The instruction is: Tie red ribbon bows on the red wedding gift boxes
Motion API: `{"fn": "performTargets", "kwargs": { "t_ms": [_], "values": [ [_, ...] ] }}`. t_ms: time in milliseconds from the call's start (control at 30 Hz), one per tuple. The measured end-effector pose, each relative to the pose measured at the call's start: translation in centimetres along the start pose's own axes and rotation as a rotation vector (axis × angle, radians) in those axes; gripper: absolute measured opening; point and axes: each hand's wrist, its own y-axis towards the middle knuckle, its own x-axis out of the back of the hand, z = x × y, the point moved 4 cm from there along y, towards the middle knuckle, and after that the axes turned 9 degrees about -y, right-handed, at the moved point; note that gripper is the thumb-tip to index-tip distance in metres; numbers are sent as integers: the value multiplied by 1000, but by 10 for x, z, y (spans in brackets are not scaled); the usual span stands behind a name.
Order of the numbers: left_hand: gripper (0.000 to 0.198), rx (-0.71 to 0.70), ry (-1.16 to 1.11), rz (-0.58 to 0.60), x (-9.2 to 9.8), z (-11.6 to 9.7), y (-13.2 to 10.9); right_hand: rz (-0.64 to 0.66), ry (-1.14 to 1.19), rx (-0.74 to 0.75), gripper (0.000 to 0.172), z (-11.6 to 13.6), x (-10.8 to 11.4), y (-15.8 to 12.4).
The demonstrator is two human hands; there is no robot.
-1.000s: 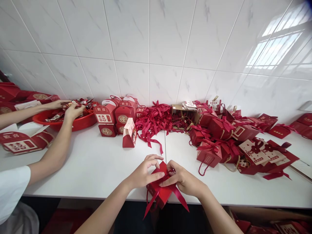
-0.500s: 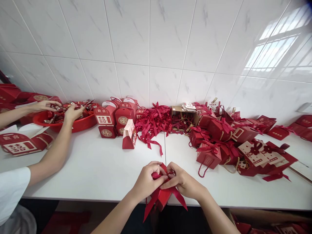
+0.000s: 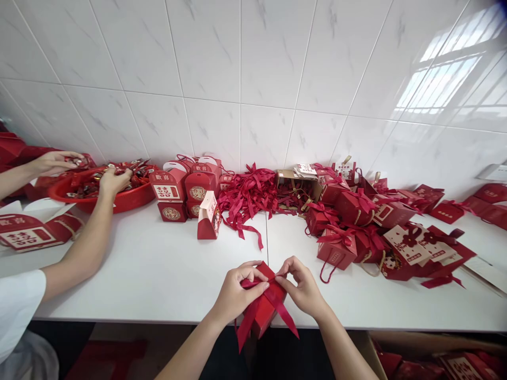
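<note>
A small red gift box sits at the table's front edge, tilted, with a dark red ribbon across its top. Two ribbon tails hang down over its near side. My left hand pinches a loop of the ribbon at the box's upper left. On the other side, my right hand has thumb and forefinger closed together at the ribbon's right part, by the knot. The knot itself is partly hidden by my fingers.
Finished-looking red boxes with bows lie heaped at right. Behind stand a pile of loose ribbons, a cardboard box and stacked boxes. At left, a co-worker's hands reach over a red basin of wrapped sweets.
My right hand has drawn away to the right from the left one, uncovering more of the box top. At left, the co-worker's far hand has lifted some sweets from the basin.
</note>
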Motion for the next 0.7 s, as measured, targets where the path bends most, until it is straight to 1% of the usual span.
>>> {"fn": "performTargets", "kwargs": {
  "t_ms": [267, 333, 433, 467, 500, 567, 633, 700],
  "values": [
    [37, -1, -13, -7, -1, 5, -2, -58, 57, -59, 21, -13, 7, -3],
    [31, 15, -27, 1, -1, 6, -2, -71, 69, -61, 21, -15, 7, -4],
    [14, 56, -58, 19, 1, 4, -1, -65, 67, -51, 17, -14, 8, -6],
    [12, 71, -63, 24, 2, 3, -1, -50, 56, -47, 14, -13, 9, -6],
    [14, 85, -65, 28, 2, 2, -1, -28, 38, -45, 14, -11, 10, -7],
    [16, 97, -60, 30, 3, -1, 0, 31, -17, -43, 22, -8, 12, -6],
    [13, 89, -51, 24, 3, -3, 1, 98, -94, -34, 29, -4, 14, -5],
    [11, 76, -37, 21, 2, -4, 2, 152, -167, -21, 22, -1, 14, -4]
  ]
}}
